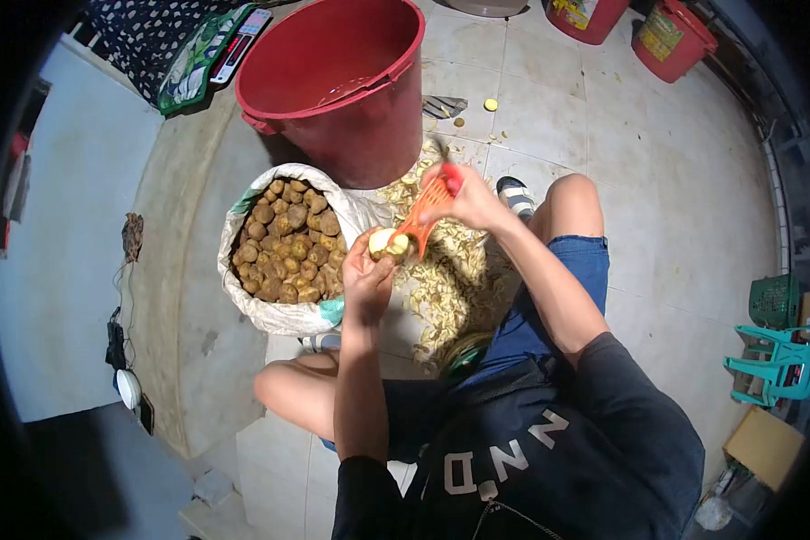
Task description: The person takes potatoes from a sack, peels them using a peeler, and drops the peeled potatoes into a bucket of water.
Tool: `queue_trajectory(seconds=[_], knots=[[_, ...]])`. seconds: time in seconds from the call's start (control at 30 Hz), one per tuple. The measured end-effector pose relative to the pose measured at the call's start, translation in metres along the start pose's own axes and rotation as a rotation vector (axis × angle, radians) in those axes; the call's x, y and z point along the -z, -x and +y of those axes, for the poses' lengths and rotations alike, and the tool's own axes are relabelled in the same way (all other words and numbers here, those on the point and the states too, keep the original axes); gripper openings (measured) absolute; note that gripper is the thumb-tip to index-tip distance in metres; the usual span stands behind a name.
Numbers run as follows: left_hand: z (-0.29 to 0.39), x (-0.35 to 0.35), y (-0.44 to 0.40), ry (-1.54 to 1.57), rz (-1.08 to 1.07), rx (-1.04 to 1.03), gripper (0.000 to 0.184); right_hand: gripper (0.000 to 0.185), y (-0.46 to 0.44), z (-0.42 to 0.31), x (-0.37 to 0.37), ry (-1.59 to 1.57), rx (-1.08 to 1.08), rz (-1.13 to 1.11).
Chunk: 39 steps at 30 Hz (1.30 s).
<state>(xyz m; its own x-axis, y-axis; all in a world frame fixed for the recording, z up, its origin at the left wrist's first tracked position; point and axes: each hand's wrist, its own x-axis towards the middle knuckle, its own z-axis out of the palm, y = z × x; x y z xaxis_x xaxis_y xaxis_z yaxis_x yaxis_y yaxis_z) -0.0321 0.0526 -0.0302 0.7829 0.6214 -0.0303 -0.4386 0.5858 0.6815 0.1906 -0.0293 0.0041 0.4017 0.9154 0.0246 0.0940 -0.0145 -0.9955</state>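
My left hand [367, 286] is closed around a partly peeled potato [383, 241], whose pale flesh shows beside patches of brown skin. Against the potato's right side rests an orange peeler [426, 214], slightly blurred, gripped by my right hand [470, 200]. A red part with a dark tip [451, 175] sticks up at the top of the right hand; I cannot tell whether it belongs to the peeler. Just left of my hands stands an open white sack [283, 317] full of unpeeled potatoes [288, 238]. Peelings [459, 288] cover the floor below my hands.
A large red tub [369, 135] stands beyond the sack. Two red buckets [666, 40] are at the far right. Green plastic stools [774, 364] and a cardboard box [765, 447] line the right side. A potato slice [490, 104] lies on the tiles. A concrete ledge [202, 315] runs along the left.
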Motion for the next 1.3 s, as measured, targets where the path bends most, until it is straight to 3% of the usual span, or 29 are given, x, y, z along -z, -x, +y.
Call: queue_trajectory(seconds=[0.03, 0.07, 0.17, 0.23, 0.3, 0.37, 0.5, 0.53, 0.63, 0.73, 0.83, 0.93, 1.03, 1.17, 1.23, 1.3], knots=[[-0.001, 0.001, -0.002, -0.059, -0.017, 0.013, 0.058, 0.04, 0.002, -0.004, -0.003, 0.184, 0.066, -0.054], [-0.003, 0.003, 0.001, -0.121, -0.029, 0.033, 0.068, 0.04, -0.005, 0.015, 0.0, 0.056, 0.119, 0.009], [-0.003, 0.007, 0.001, -0.015, 0.003, 0.017, 0.067, 0.041, -0.012, 0.023, 0.018, -0.172, -0.042, 0.073], [-0.003, 0.006, 0.001, -0.057, 0.02, 0.008, 0.065, 0.04, -0.003, 0.014, -0.002, -0.093, 0.054, -0.033], [-0.004, -0.006, 0.002, -0.018, 0.02, 0.018, 0.051, 0.04, -0.003, 0.018, -0.002, 0.07, 0.111, -0.037], [-0.005, -0.003, 0.003, 0.018, 0.042, 0.07, 0.052, 0.044, -0.012, 0.031, 0.007, -0.168, 0.002, 0.064], [0.011, -0.011, 0.006, -0.029, 0.055, 0.119, 0.053, 0.045, -0.003, 0.014, 0.005, -0.108, 0.045, -0.002], [0.008, -0.006, 0.004, 0.02, -0.085, 0.047, 0.055, 0.043, -0.003, 0.008, 0.01, -0.055, 0.055, -0.017], [0.01, -0.012, 0.005, 0.164, -0.151, 0.041, 0.056, 0.043, -0.014, 0.019, 0.015, -0.073, -0.024, 0.091], [0.007, -0.013, 0.001, -0.007, 0.001, 0.015, 0.057, 0.043, 0.0, 0.001, -0.002, -0.103, 0.089, 0.019], [0.002, -0.008, 0.001, -0.08, -0.042, -0.003, 0.056, 0.044, -0.003, 0.013, -0.003, -0.081, 0.119, -0.001], [0.009, -0.007, 0.006, 0.141, -0.084, 0.096, 0.055, 0.043, -0.012, 0.018, 0.015, -0.113, -0.044, 0.111], [0.008, -0.007, 0.002, -0.087, 0.002, 0.026, 0.057, 0.042, -0.006, 0.019, 0.002, -0.181, 0.096, -0.02], [0.008, -0.008, 0.006, -0.03, -0.056, 0.086, 0.058, 0.042, -0.012, 0.024, 0.013, -0.01, -0.001, 0.078], [0.009, -0.014, 0.006, 0.181, -0.12, 0.059, 0.059, 0.041, -0.009, 0.012, 0.015, -0.141, -0.052, 0.131], [0.008, -0.015, 0.005, 0.137, -0.071, 0.037, 0.06, 0.041, -0.002, 0.006, 0.003, -0.226, 0.069, -0.017]])
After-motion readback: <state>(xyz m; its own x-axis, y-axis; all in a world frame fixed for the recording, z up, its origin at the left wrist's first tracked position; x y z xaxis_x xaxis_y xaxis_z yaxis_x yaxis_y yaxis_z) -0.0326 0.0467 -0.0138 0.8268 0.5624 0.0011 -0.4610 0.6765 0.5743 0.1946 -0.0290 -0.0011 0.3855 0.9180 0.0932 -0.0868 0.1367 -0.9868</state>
